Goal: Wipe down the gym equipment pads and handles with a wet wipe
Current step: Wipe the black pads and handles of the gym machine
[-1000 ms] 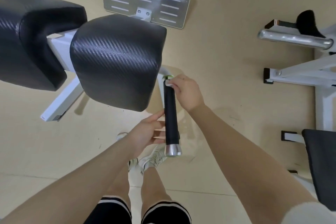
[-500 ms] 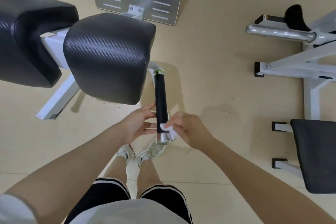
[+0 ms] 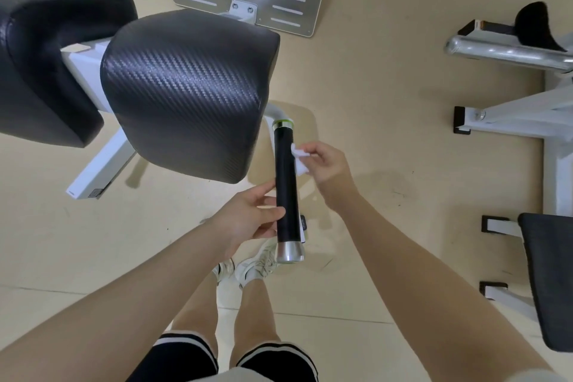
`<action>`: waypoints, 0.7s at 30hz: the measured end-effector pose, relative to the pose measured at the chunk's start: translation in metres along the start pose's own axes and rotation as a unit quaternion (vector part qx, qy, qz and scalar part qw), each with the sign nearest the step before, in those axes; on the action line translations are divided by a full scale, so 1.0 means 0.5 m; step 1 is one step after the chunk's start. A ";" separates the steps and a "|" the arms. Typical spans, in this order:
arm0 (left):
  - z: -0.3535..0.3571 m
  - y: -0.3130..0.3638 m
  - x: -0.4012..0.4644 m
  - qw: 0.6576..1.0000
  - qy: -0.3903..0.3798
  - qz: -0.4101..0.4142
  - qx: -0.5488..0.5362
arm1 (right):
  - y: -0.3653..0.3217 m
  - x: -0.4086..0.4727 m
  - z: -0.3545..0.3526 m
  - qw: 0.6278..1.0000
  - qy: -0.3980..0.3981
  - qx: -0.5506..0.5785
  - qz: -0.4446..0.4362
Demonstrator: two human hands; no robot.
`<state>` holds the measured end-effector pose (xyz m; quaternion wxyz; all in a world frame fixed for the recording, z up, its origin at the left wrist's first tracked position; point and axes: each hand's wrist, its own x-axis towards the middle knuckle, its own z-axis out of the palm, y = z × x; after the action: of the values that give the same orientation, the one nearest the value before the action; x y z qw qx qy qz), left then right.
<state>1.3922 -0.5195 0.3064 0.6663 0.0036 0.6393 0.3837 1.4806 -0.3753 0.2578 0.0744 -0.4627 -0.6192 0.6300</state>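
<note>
Two black pads sit at frame left: a far pad (image 3: 52, 49) and a textured near pad (image 3: 186, 93), both on a white frame (image 3: 93, 170) that stands on the floor. Neither is being touched.

Left hand (image 3: 248, 217): fingers loosely curled against the left side of the black handle (image 3: 286, 186), low down, above its metal end cap (image 3: 290, 251). Grip partly open, resting on the handle rather than wrapped around it. Judgement: it steadies the bar so it does not swing under wiping pressure.

Handle runs roughly vertically in view, a green ring (image 3: 281, 123) at its upper end where it joins the white tube.

Right hand (image 3: 325, 167): thumb and fingertips pinched closed on a small bunched white wet wipe (image 3: 299, 155), pressed to the right side of the handle's upper part. Judgement: a pinch gives firm contact on a narrow round surface.

Step in hand: wiping the handle lengthwise. Whether the pads are done cannot be told.

Far right: a chrome bar (image 3: 508, 53) and another dark seat (image 3: 548, 276), well apart, untouched.
</note>
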 end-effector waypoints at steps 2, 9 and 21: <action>0.002 0.004 -0.006 1.000 -0.001 -0.008 -0.008 | -0.005 -0.072 -0.017 0.999 -0.044 0.005 0.009; 0.002 0.014 -0.010 0.999 0.003 -0.012 0.030 | -0.036 -0.223 -0.056 0.977 -0.164 -0.134 -0.020; -0.060 -0.024 0.005 0.996 0.075 -0.014 -0.054 | -0.116 0.074 0.065 0.861 -0.100 -0.482 -0.128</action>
<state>1.3724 -0.5414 0.2927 0.6214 -0.0704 0.6654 0.4077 1.4101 -0.3609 0.2827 -0.1399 -0.2923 -0.9034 0.2809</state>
